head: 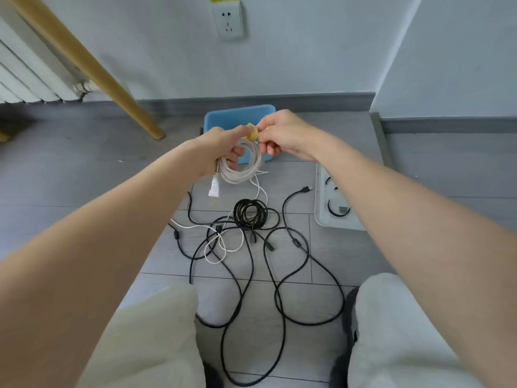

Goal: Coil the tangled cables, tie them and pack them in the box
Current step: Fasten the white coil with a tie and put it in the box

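Now | white coil [241,166] hangs below left hand [221,148] | right hand [282,135] pinches yellow tie [253,133]

You are sitting in a lived-in indoor room, likely a home: a grey tiled floor [84,169] is stretching ahead, a white radiator [25,77] at ten o'clock, a wall socket [229,23] at twelve, a wooden furniture leg [112,79] slanting nearby.

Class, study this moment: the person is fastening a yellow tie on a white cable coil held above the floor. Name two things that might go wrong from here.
1. The left hand grips the white coil on one side only while the right hand pinches the yellow tie; the loops may spring loose.
2. The coil's plug dangles over the loose cables on the floor and may snag on the way to the blue box.
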